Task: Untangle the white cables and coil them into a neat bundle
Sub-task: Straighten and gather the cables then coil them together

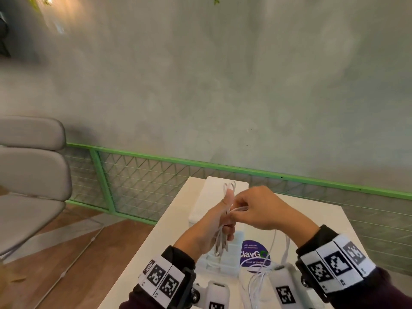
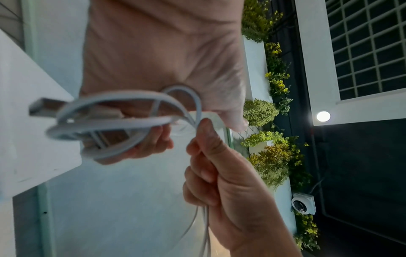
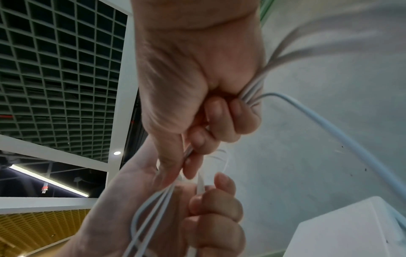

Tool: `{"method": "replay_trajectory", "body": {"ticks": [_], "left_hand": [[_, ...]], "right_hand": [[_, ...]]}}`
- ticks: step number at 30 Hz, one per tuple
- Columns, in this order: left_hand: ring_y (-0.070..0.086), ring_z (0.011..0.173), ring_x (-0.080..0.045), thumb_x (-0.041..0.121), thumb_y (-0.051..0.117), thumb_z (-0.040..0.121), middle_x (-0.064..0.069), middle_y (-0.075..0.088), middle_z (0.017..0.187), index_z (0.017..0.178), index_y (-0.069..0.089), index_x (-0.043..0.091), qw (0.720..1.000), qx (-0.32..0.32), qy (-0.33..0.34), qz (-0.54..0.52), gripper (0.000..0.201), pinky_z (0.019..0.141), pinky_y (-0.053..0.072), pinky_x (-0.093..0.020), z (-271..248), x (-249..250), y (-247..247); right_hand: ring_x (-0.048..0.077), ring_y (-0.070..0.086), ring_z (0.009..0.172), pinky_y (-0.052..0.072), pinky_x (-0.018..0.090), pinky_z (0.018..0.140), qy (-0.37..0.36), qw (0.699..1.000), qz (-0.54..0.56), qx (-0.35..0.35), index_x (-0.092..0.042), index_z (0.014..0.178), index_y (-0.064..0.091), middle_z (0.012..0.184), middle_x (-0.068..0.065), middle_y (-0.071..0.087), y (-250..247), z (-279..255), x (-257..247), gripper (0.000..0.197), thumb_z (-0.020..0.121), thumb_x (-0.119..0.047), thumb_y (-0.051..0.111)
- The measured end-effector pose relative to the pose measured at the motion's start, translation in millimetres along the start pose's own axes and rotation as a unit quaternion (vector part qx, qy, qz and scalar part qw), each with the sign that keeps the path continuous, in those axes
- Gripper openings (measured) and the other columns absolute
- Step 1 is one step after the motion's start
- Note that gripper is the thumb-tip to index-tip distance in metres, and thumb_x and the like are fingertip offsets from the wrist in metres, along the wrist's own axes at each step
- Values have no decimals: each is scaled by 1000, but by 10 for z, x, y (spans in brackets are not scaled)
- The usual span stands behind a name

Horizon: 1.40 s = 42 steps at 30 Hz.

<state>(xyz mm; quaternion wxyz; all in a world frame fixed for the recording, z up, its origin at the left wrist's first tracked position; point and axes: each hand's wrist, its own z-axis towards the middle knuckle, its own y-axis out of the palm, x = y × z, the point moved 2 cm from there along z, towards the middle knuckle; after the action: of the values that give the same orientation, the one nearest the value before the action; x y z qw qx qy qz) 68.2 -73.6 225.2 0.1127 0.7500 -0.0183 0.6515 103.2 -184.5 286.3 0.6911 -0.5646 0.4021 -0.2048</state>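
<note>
Closest to me, loose white cables [image 1: 258, 279] trail down onto the white table [image 1: 156, 241] by my wrists. Above the table, my left hand [image 1: 209, 228] curls its fingers around the coiled loops, thumb up. My right hand [image 1: 258, 210], just right of it and touching, pinches the strands tight between thumb and curled fingers [image 3: 222, 118].

The loose cable [image 1: 270, 246] strands ran off the head view's bottom edge (ends unseen); the coil [image 2: 114, 121] was blurred, its plug partly hidden.
</note>
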Motion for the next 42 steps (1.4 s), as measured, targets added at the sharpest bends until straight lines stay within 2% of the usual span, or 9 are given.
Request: {"method": "replay_trajectory", "body": {"ticks": [5, 11, 15, 20, 24, 26, 32, 39, 42], "left_hand": [[37, 41, -11, 85, 29, 61, 2, 37, 51, 60, 44, 16, 998, 24, -50, -38, 71, 48, 34, -25, 86, -97, -6], [24, 38, -9, 71, 30, 84, 7, 27, 46, 73, 36, 18, 969, 171, -77, -159, 55, 46, 28, -23, 272, -72, -335], [29, 47, -11, 72, 32, 83, 4, 29, 53, 76, 35, 17, 981, 143, -53, -121, 55, 50, 32, -24, 292, 50, -211], [48, 52, -10, 91, 42, 45, 0, 47, 59, 71, 50, 14, 998, 36, -25, -41, 82, 47, 36, -18, 232, -18, 33], [41, 47, -6, 84, 57, 56, 5, 45, 55, 77, 53, 17, 995, -31, 8, 92, 69, 46, 34, -16, 78, -66, 59], [39, 55, -5, 50, 70, 72, 6, 42, 66, 85, 50, 22, 983, -70, -1, 170, 38, 52, 35, -16, 43, -112, 51], [39, 63, -11, 42, 49, 93, 4, 42, 69, 74, 49, 26, 948, -65, -83, 302, 24, 69, 38, -27, 29, -256, 99], [33, 40, -6, 32, 37, 100, 5, 39, 49, 74, 50, 15, 985, -25, -8, 169, 33, 47, 33, -17, 85, -82, 69], [28, 37, -6, 33, 36, 100, 11, 34, 41, 74, 47, 14, 996, 16, -7, 93, 34, 42, 28, -18, 122, -110, 100]], "right_hand": [[2, 54, 62, 38, 19, 59, -6, 998, 66, 4, -34, 76, 71, 62, -14, 61, -144, 20, 11, 6, 73, -39, 71], [8, 63, 86, 51, 28, 81, -43, 991, -14, -124, -30, 94, 73, 96, -8, 74, 21, -217, -3, 20, 80, -42, 64], [11, 57, 82, 47, 32, 78, -45, 988, -47, -138, -25, 99, 71, 100, -4, 72, 234, -194, -67, 28, 86, -44, 57], [20, 61, 89, 51, 33, 77, -41, 996, -56, -52, -25, 101, 69, 98, 1, 71, 176, -39, -99, 23, 87, -34, 53], [18, 59, 77, 47, 27, 66, 18, 997, -75, 9, -25, 74, 62, 82, -3, 66, 79, 41, -26, 5, 77, -29, 64], [14, 55, 71, 42, 25, 59, 45, 998, -35, 23, -28, 65, 50, 73, -10, 60, -4, 56, 22, 23, 68, -31, 72], [3, 55, 66, 38, 16, 57, 31, 996, 16, -82, -26, 93, 65, 71, -14, 61, -330, 59, 97, 24, 72, -26, 76], [11, 59, 81, 40, 9, 63, 67, 991, 86, 76, -19, 93, 75, 96, 0, 73, -315, 70, 315, 19, 86, -31, 61], [21, 61, 91, 40, 27, 73, 96, 985, 76, 124, -17, 104, 69, 99, 6, 71, -116, 38, 292, 33, 96, -35, 43]]}}
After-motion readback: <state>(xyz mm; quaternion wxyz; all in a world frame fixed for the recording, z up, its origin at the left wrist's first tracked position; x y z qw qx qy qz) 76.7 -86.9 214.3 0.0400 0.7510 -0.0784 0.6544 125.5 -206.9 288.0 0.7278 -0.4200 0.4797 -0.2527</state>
